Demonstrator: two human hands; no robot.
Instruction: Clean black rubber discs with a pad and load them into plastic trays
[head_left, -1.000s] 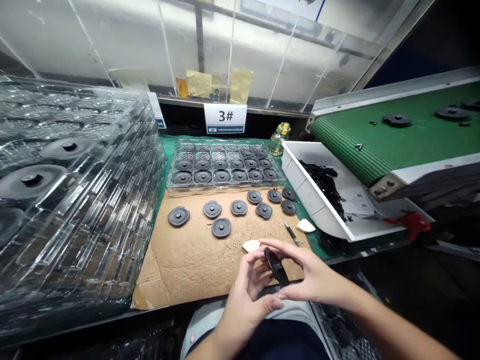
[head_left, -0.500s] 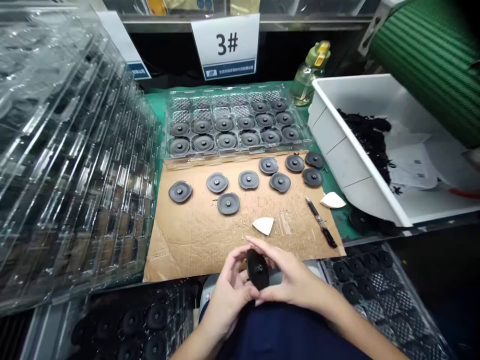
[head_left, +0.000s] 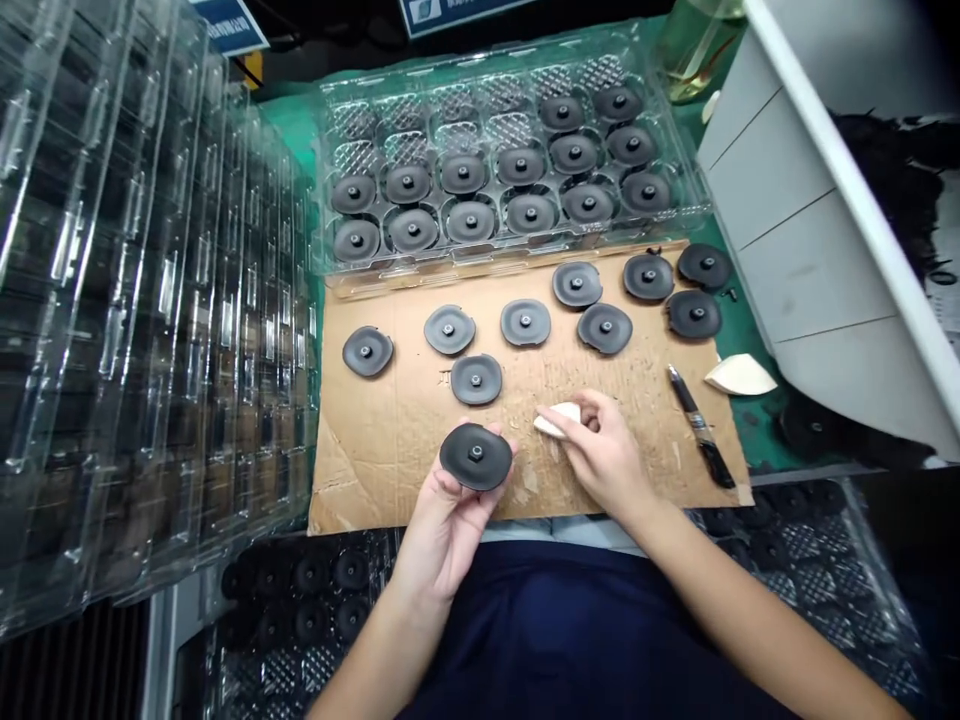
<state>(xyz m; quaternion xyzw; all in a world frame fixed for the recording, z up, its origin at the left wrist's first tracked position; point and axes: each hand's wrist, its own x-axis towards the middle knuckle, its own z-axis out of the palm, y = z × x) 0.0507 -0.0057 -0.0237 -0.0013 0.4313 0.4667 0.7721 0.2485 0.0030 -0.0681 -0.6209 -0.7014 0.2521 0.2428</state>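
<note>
My left hand (head_left: 448, 530) holds a black oval disc (head_left: 466, 470) with a small raised stud at its centre, face up above the front of the cardboard sheet (head_left: 375, 460). The fingers of my right hand (head_left: 611, 462) are closed on a white wedge-shaped pad (head_left: 557, 417) just to the right of that disc. Several similar discs lie loose on the cardboard, one of them a grey-black disc (head_left: 476, 380) right behind my left hand. A second white pad (head_left: 741, 375) rests at the right edge.
Behind the cardboard, a clear tray (head_left: 510, 245) has discs in many pockets. Stacked clear trays (head_left: 172, 300) rise at the left. A black pen (head_left: 699, 425) lies at the right, near a white bin (head_left: 795, 220). Another tray of discs (head_left: 300, 610) sits below at the left.
My hands have parted. The left one has turned the disc face up and moved forward; the right one has let go of the disc and taken the white pad. The view has tilted downward.
</note>
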